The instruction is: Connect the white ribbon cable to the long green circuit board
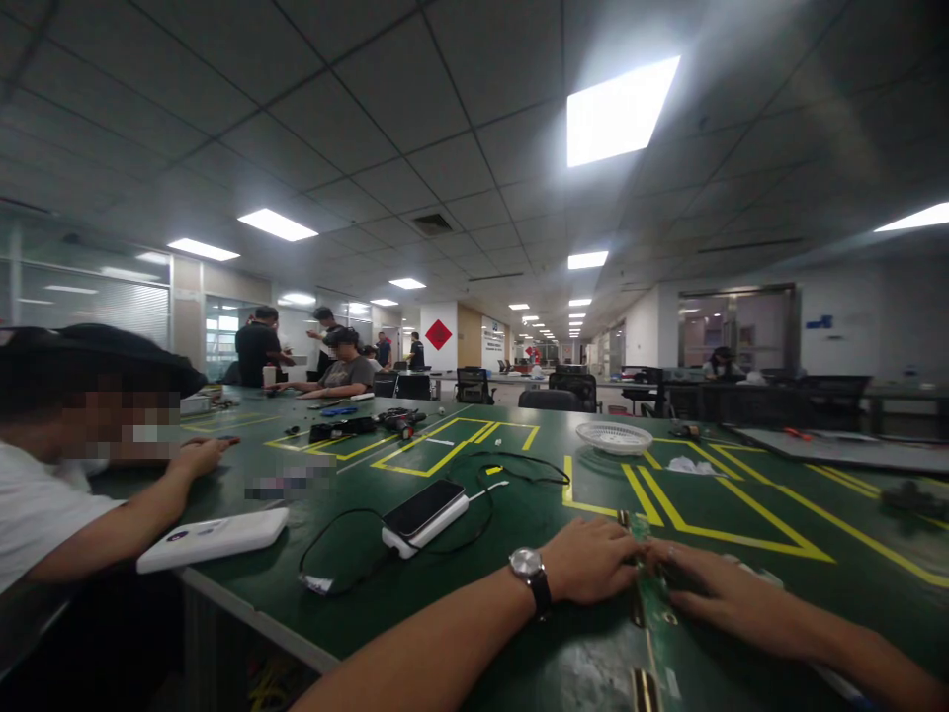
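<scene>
A narrow green circuit board lies on the green table in front of me, running from near the front edge away from me. My left hand, with a watch on its wrist, rests on the board's left side. From the right, my right hand lies flat on the same board. Both hands press or hold the board; the fingers are partly curled over it.
A phone on a white power bank with black cables lies left of my hands. A white device sits near a seated person's arm at left. A white basket stands farther back. Yellow tape lines mark the table. Other people work far left.
</scene>
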A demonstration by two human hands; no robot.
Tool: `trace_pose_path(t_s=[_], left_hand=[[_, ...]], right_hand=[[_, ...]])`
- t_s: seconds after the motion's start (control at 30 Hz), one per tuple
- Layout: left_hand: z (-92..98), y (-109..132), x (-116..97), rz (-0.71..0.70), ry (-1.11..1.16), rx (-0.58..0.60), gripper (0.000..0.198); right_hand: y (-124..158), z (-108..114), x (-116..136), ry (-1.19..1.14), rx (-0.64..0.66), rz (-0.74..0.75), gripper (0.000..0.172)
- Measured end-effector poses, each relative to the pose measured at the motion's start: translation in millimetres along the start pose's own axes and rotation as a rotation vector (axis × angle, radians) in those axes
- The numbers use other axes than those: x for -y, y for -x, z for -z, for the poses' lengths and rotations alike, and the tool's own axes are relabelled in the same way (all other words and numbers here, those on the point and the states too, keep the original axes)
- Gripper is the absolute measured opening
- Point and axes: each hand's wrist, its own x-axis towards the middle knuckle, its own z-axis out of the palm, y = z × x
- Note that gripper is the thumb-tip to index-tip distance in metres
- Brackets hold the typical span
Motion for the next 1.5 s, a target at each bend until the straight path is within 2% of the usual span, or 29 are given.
trace_pose_path(t_s=[0.1, 0.23, 0.33, 0.4, 0.5, 0.67, 0.9, 1.0, 1.5], left_hand=[[1.3, 1.3, -2.4, -0.002, 0.035, 0.014, 0.036], [0.8, 1.7, -2.0, -0.03, 0.064, 0.049, 0.039], [0.0, 0.9, -0.3, -0.05, 0.073, 0.092, 0.038], [-0.9, 0.2, 1.3, -0.052, 0.073, 0.108, 0.036], [-2.7, -1.0, 3.9, -0.064, 0.078, 0.107, 0.036], [-2.4, -2.0, 3.6, -0.084, 0.086, 0.09, 0.035], [-0.4, -0.4, 0.2, -0.052, 0.073, 0.085, 0.03], [-2.1, -0.6, 0.9, -0.07, 0.071, 0.079, 0.03], [-1.0, -0.4, -1.1, -0.065, 0.047, 0.082, 0.028]], right_hand=[[-1.5, 5.4, -4.1, 0.103, -0.083, -0.03, 0.039], [9.2, 20.9, -37.2, 0.398, -0.271, -0.269, 0.038], [21.6, 27.1, -66.8, 0.445, -0.211, -0.43, 0.041], [26.5, 26.9, -80.2, 0.401, -0.172, -0.435, 0.04], [26.2, 23.8, -87.0, 0.325, -0.16, -0.377, 0.033], [19.8, 22.0, -68.4, 0.294, -0.16, -0.333, 0.025], [12.2, 15.4, -9.1, 0.319, -0.124, -0.233, 0.022], [8.9, 10.7, 8.5, 0.325, -0.12, -0.19, 0.021], [3.8, -0.1, 23.0, 0.373, -0.177, -0.155, 0.018]])
